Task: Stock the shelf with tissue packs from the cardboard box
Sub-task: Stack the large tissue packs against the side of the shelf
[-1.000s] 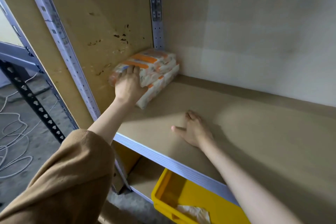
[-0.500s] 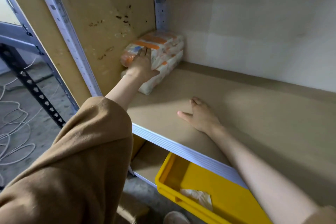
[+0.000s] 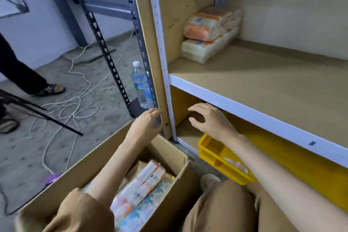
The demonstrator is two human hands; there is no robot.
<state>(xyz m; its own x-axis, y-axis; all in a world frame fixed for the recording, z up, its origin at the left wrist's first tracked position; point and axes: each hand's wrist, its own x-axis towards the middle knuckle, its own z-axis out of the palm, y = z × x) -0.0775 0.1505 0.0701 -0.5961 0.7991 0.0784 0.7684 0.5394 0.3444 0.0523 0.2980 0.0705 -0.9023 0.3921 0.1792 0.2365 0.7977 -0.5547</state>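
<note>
Two orange-and-white tissue packs (image 3: pixel 211 34) lie stacked in the back left corner of the shelf board (image 3: pixel 263 81). Below me stands the open cardboard box (image 3: pixel 165 149) with several tissue packs (image 3: pixel 139 190) inside. My left hand (image 3: pixel 146 124) hovers over the box's far edge, next to the shelf post, fingers loosely curled and holding nothing. My right hand (image 3: pixel 211 120) is in front of the lower shelf opening, fingers spread, empty.
A yellow plastic bin (image 3: pixel 220 160) sits on the lower shelf at the right of the box. A water bottle (image 3: pixel 140 84) stands on the floor behind the shelf post. White cable (image 3: pixel 75 100) loops across the floor; another person's feet (image 3: pixel 50 89) stand at left.
My left hand has let go of the stacked packs and both hands have come down off the shelf toward the box. My view has dropped and swung left.
</note>
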